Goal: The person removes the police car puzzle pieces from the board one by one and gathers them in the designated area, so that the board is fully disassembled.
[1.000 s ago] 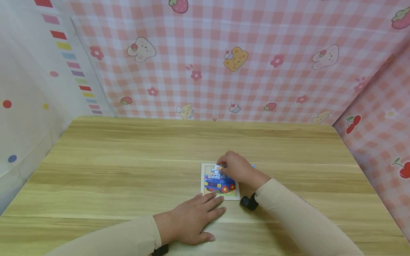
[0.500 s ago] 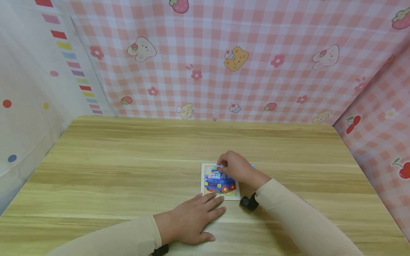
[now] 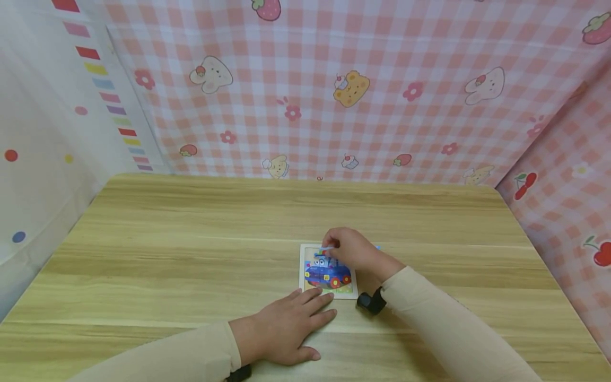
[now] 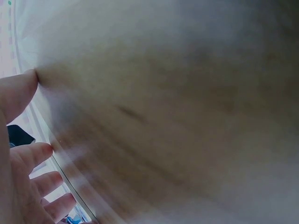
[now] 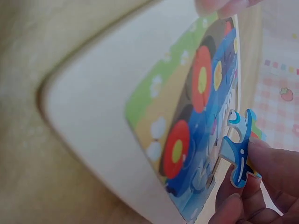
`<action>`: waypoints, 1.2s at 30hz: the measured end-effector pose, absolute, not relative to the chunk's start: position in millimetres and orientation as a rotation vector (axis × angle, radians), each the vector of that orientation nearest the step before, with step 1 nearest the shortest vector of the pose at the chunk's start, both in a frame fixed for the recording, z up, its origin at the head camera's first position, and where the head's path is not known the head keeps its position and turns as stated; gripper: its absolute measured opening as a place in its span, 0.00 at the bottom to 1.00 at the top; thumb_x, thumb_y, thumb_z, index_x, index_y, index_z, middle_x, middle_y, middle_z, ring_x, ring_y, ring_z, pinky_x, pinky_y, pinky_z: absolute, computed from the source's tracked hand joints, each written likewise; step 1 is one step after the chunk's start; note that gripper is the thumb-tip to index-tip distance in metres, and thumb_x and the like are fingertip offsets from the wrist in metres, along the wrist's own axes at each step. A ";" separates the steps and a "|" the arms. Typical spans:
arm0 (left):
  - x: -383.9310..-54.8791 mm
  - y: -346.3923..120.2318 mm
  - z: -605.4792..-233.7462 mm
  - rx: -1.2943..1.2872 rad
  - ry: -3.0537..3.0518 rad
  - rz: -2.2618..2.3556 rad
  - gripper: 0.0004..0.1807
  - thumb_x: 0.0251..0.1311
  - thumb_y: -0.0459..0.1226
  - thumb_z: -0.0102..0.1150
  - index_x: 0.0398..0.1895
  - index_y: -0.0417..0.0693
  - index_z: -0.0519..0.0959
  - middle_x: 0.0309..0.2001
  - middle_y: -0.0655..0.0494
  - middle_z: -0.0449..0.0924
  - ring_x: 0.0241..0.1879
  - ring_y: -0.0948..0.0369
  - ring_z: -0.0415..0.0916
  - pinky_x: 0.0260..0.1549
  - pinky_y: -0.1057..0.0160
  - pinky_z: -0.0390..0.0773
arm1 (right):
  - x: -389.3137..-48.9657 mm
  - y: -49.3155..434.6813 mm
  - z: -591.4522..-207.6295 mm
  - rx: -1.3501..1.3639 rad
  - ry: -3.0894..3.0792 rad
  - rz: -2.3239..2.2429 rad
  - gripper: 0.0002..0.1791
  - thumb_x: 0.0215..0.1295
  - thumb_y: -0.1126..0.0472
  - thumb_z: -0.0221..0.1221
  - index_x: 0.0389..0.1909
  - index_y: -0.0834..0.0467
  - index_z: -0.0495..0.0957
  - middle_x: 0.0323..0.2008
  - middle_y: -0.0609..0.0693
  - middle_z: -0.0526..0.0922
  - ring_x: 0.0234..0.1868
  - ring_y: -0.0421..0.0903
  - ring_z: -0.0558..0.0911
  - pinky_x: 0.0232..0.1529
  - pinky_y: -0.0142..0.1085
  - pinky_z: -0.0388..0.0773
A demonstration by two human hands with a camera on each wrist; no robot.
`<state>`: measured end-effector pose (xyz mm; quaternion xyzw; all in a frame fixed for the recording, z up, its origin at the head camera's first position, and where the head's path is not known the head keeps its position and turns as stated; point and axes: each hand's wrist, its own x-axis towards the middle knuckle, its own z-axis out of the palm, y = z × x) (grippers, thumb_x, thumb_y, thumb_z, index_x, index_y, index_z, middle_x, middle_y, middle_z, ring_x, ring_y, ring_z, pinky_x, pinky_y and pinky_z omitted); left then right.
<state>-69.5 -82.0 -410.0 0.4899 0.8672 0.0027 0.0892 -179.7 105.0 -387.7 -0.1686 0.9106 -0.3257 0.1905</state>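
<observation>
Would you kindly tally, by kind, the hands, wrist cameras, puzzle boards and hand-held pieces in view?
Left hand and right hand: 2
Wrist cameras: 2
Puzzle board: 1
Held piece: 1
Total: 6

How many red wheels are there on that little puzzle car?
2: the front wheel, beside a yellow headlight, and the rear wheel, farther from that headlight. The left hand overlaps the near edge of the puzzle, so another may be hidden.

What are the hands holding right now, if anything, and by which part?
The right hand pinches a flat, mostly blue, knobbed jigsaw piece by its edge; the left hand holds nothing.
</observation>
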 end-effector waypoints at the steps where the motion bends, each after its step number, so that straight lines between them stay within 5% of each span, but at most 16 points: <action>1: -69.5 -81.9 -410.2 1.457 2.580 0.006 0.37 0.64 0.61 0.48 0.72 0.54 0.63 0.72 0.52 0.59 0.71 0.51 0.55 0.62 0.50 0.67 | -179.7 105.4 -387.4 -0.472 2.556 -0.918 0.02 0.66 0.68 0.58 0.36 0.62 0.78 0.29 0.48 0.75 0.34 0.44 0.72 0.39 0.36 0.71; 36: -69.0 -81.1 -413.3 1.440 2.585 0.027 0.37 0.64 0.61 0.48 0.72 0.54 0.63 0.72 0.51 0.58 0.71 0.51 0.55 0.63 0.49 0.66 | -194.6 174.4 -370.1 -0.444 2.593 -1.058 0.04 0.67 0.66 0.57 0.39 0.63 0.78 0.32 0.51 0.74 0.34 0.46 0.71 0.37 0.37 0.70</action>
